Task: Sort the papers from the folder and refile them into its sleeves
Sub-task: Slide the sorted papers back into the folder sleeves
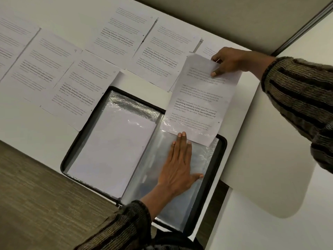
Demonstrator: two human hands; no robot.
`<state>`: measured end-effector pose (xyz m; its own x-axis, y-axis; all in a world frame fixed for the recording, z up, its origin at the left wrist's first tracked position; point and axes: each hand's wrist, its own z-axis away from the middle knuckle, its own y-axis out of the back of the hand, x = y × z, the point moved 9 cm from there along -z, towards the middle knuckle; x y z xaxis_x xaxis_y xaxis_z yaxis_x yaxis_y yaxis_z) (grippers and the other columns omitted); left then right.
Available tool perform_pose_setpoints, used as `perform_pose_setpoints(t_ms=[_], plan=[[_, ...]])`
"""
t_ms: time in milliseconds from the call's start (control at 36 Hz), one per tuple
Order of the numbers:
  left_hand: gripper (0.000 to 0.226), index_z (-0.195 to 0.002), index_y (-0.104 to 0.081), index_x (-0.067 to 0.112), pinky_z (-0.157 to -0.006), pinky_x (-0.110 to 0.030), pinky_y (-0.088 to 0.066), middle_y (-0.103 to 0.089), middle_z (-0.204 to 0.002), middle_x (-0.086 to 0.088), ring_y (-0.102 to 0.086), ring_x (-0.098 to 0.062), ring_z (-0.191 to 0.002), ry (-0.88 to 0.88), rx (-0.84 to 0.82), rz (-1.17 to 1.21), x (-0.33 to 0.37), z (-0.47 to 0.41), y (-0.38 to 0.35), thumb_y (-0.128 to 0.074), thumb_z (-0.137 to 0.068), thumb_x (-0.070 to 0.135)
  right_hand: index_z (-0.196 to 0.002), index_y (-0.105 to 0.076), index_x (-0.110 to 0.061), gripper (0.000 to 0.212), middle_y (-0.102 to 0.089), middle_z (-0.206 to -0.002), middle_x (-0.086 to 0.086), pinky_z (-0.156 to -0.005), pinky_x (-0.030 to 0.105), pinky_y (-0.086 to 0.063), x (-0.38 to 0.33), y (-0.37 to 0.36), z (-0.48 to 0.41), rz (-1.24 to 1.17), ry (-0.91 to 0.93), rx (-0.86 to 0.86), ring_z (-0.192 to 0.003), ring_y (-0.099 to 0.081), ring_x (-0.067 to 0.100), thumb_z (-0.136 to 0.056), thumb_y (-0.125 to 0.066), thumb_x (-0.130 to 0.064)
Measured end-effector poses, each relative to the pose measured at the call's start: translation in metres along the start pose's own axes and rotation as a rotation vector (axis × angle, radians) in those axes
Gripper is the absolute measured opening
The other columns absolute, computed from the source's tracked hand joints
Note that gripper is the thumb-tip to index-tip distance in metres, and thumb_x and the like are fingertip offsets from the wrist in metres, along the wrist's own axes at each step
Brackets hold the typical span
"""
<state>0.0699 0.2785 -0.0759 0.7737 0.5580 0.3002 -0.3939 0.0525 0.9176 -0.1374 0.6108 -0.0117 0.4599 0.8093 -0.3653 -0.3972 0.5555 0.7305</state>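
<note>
Paper sheet (200, 105) is floppy and buckles easily: right hand (230, 61) grip pinches its top edge, left hand (178, 165) lies flat on the slick sleeve (173, 210).

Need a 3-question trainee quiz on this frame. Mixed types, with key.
1. True or false: the left hand lies flat on the right-hand sleeve of the open folder.
2. Which hand pinches the top of the printed sheet? A. left hand B. right hand
3. Fill in: the other papers lie spread on the ____.

Key: 1 true; 2 B; 3 table.
</note>
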Motion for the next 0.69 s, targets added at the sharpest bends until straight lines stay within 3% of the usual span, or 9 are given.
perform_pose_setpoints(t_ms=[194,333,444,528,694], plan=[[0.123,-0.164,0.017,0.001,-0.131,-0.056,-0.008,0.032,-0.168,-0.024,0.028,-0.036,-0.158,-0.094,-0.086,-0.024,0.018,-0.004,-0.012,-0.034,-0.094,0.088,-0.112,-0.073,-0.017,0.026,-0.07,-0.106,0.002,-0.064,0.026,-0.051,-0.004,-0.021,0.005,-0.038,-0.017,-0.075,-0.096,-0.068,0.026,-0.088,-0.084,-0.019],[0.121,-0.164,0.016,0.0,-0.131,-0.056,-0.009,0.03,-0.169,-0.025,0.027,-0.037,-0.159,-0.142,-0.101,-0.047,0.026,-0.002,-0.013,-0.03,-0.095,0.088,-0.11,-0.073,-0.013,0.025,-0.069,-0.114,0.01,-0.08,0.033,-0.051,0.0,-0.021,0.003,-0.079,-0.026,0.027,-0.101,-0.066,0.03,-0.088,-0.083,-0.02],[0.118,-0.164,0.013,-0.001,-0.13,-0.057,-0.009,0.029,-0.169,-0.026,0.026,-0.039,-0.159,-0.189,-0.123,-0.085,0.032,0.001,-0.016,-0.024,-0.096,0.088,-0.118,-0.074,-0.013,0.032,-0.068,-0.116,0.008,-0.081,0.035,-0.053,-0.004,-0.031,0.006,-0.046,-0.04,-0.063,-0.105,-0.065,0.031,-0.088,-0.084,-0.021],[0.118,-0.165,0.013,0.0,-0.131,-0.057,-0.009,0.029,-0.169,-0.025,0.027,-0.038,-0.159,-0.195,-0.135,-0.092,0.035,0.003,-0.018,-0.025,-0.096,0.088,-0.12,-0.073,-0.011,0.034,-0.066,-0.119,0.009,-0.087,0.037,-0.053,-0.007,-0.026,0.004,-0.055,-0.026,0.006,-0.108,-0.062,0.031,-0.089,-0.083,-0.02],[0.119,-0.165,0.013,0.001,-0.131,-0.057,-0.009,0.029,-0.169,-0.025,0.027,-0.038,-0.159,-0.198,-0.145,-0.088,0.033,0.006,-0.021,-0.027,-0.095,0.088,-0.115,-0.075,-0.012,0.032,-0.07,-0.117,0.01,-0.092,0.047,-0.06,-0.007,-0.034,0.005,-0.036,-0.032,-0.04,-0.106,-0.067,0.032,-0.086,-0.086,-0.019]])
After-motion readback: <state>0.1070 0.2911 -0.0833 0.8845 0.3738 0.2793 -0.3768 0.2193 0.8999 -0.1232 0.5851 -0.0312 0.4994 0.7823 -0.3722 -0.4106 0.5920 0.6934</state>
